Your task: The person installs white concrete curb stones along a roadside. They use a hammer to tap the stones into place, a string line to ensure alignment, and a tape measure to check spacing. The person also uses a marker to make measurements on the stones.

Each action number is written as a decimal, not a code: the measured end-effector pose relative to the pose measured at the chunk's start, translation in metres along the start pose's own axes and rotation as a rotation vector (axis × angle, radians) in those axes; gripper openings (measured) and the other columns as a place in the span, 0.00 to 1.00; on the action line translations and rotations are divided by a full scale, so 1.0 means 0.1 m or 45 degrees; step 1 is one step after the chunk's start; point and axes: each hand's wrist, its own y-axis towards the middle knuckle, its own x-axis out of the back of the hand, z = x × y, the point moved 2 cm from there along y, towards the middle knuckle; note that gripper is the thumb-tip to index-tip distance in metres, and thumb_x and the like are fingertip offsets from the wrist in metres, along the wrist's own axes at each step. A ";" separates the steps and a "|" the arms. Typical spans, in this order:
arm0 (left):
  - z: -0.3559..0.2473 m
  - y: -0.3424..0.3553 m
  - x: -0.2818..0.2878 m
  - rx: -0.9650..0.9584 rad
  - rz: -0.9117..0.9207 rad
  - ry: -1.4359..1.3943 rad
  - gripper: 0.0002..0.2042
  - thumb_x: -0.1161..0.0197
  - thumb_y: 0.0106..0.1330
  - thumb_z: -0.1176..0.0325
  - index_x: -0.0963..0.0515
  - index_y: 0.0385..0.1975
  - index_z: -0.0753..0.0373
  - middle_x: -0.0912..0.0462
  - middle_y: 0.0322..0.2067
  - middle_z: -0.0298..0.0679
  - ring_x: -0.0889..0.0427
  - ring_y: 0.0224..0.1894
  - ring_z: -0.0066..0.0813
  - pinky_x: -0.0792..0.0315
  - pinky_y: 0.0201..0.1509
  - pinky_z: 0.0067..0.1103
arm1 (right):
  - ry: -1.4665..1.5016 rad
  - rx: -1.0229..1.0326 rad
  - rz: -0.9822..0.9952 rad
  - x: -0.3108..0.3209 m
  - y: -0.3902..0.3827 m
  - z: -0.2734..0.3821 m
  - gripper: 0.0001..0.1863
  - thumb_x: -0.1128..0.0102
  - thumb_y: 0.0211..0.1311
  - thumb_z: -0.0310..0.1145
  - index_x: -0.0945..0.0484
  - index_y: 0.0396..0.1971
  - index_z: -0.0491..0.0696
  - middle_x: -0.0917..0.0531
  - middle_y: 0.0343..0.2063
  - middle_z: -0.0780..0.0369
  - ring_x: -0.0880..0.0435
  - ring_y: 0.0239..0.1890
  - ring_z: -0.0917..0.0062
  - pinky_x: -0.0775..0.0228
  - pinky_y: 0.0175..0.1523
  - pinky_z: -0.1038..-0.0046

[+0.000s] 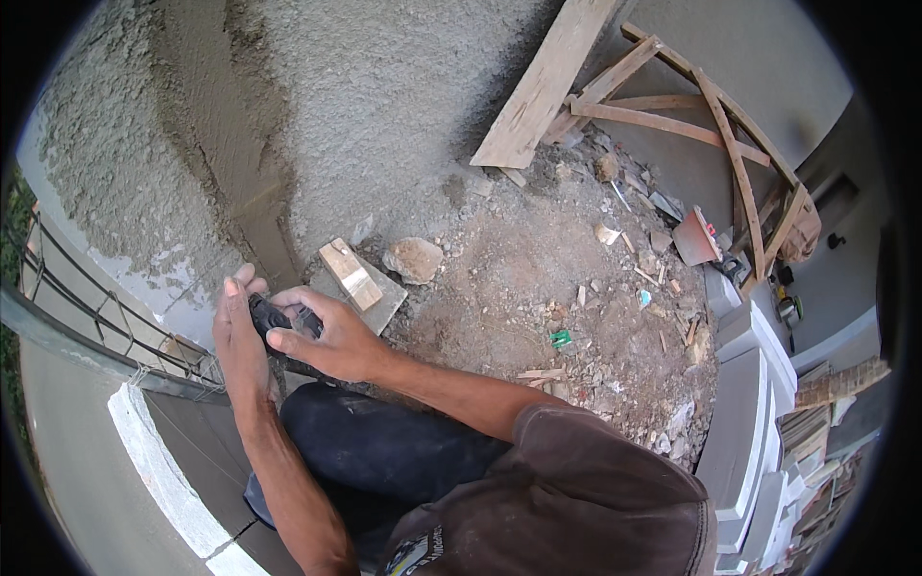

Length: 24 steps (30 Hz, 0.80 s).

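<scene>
Both hands meet around a small black object with an uneven, bulky outline (267, 315); its kind is hard to make out because my fingers cover much of it. My left hand (242, 336) cups it from the left, thumb and fingers pointing up. From the right, my right hand (331, 338) closes over it, thumb across its near side. Just beyond the right hand lies a plastering float with a pale wooden handle (350, 273) on a flat grey board. Ahead is a wall of rough grey mortar (375, 106) with a darker, smoother vertical band (216, 106) at left.
A plank (543, 86) leans against the wall, beside a wooden frame (730, 134). A large stone (413, 260) sits near the float. Rubble (595, 288) covers the ground. White-edged slabs (740, 422) stand at right; bent rebar (96, 298) runs along the left.
</scene>
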 end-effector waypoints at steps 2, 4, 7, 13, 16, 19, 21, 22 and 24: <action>-0.01 -0.04 -0.08 -0.093 0.135 0.124 0.30 0.54 0.76 0.44 0.27 0.61 0.66 0.21 0.53 0.45 0.23 0.51 0.30 0.29 0.54 0.26 | 0.030 -0.047 -0.070 0.04 -0.07 -0.03 0.21 0.36 0.65 0.38 0.25 0.51 0.39 0.18 0.35 0.58 0.22 0.39 0.79 0.27 0.46 0.71; -0.05 -0.11 -0.14 -0.089 0.290 0.220 0.31 0.54 0.76 0.44 0.28 0.62 0.67 0.22 0.54 0.46 0.23 0.52 0.31 0.27 0.52 0.26 | 0.050 -0.080 -0.156 0.11 -0.14 -0.21 0.20 0.39 0.69 0.37 0.26 0.53 0.40 0.20 0.38 0.63 0.22 0.40 0.81 0.28 0.44 0.76; -0.08 -0.21 -0.17 -0.041 0.505 0.278 0.30 0.45 0.73 0.48 0.30 0.63 0.69 0.22 0.55 0.47 0.23 0.55 0.33 0.23 0.48 0.26 | 0.551 -0.709 -0.287 0.31 -0.37 -0.40 0.19 0.41 0.70 0.39 0.26 0.55 0.43 0.19 0.35 0.64 0.23 0.30 0.86 0.36 0.26 0.83; 0.05 -0.21 -0.17 -0.329 0.726 0.750 0.25 0.36 0.69 0.58 0.27 0.56 0.73 0.17 0.43 0.49 0.18 0.44 0.31 0.24 0.40 0.24 | 0.823 -0.831 -0.243 0.25 -0.60 -0.27 0.21 0.43 0.72 0.43 0.26 0.56 0.44 0.20 0.32 0.67 0.25 0.26 0.87 0.42 0.22 0.85; -0.01 -0.26 -0.23 -0.284 0.767 0.722 0.21 0.34 0.68 0.63 0.25 0.54 0.72 0.15 0.36 0.42 0.20 0.35 0.23 0.24 0.30 0.20 | 0.824 -0.777 -0.221 0.26 -0.68 -0.26 0.23 0.45 0.73 0.47 0.26 0.55 0.44 0.21 0.32 0.67 0.25 0.28 0.87 0.39 0.24 0.85; 0.05 -0.27 -0.18 -0.274 0.805 0.686 0.20 0.34 0.65 0.70 0.25 0.54 0.72 0.16 0.39 0.43 0.19 0.37 0.24 0.22 0.31 0.20 | 0.704 -0.674 -0.322 0.20 -0.82 -0.29 0.22 0.47 0.74 0.51 0.25 0.49 0.45 0.22 0.28 0.67 0.26 0.27 0.88 0.36 0.28 0.85; -0.12 -0.35 -0.20 -0.159 0.724 0.650 0.19 0.34 0.65 0.71 0.24 0.53 0.73 0.16 0.38 0.47 0.17 0.39 0.28 0.22 0.34 0.22 | 0.676 -0.622 -0.371 0.15 -0.93 -0.35 0.23 0.49 0.74 0.52 0.24 0.45 0.45 0.22 0.28 0.66 0.25 0.28 0.86 0.32 0.33 0.82; -0.17 -0.39 -0.23 -0.100 0.687 0.634 0.19 0.34 0.64 0.72 0.24 0.53 0.73 0.15 0.38 0.50 0.16 0.40 0.30 0.22 0.35 0.24 | 0.729 -0.692 -0.363 0.16 -1.03 -0.38 0.22 0.49 0.74 0.51 0.25 0.45 0.45 0.22 0.28 0.66 0.25 0.28 0.85 0.32 0.33 0.81; -0.15 -0.35 -0.19 -0.117 0.650 0.519 0.19 0.36 0.66 0.71 0.25 0.55 0.72 0.16 0.41 0.44 0.17 0.40 0.24 0.22 0.30 0.18 | 0.849 -0.835 -0.353 0.16 -1.18 -0.44 0.21 0.48 0.74 0.50 0.26 0.45 0.45 0.22 0.28 0.65 0.25 0.28 0.83 0.31 0.33 0.80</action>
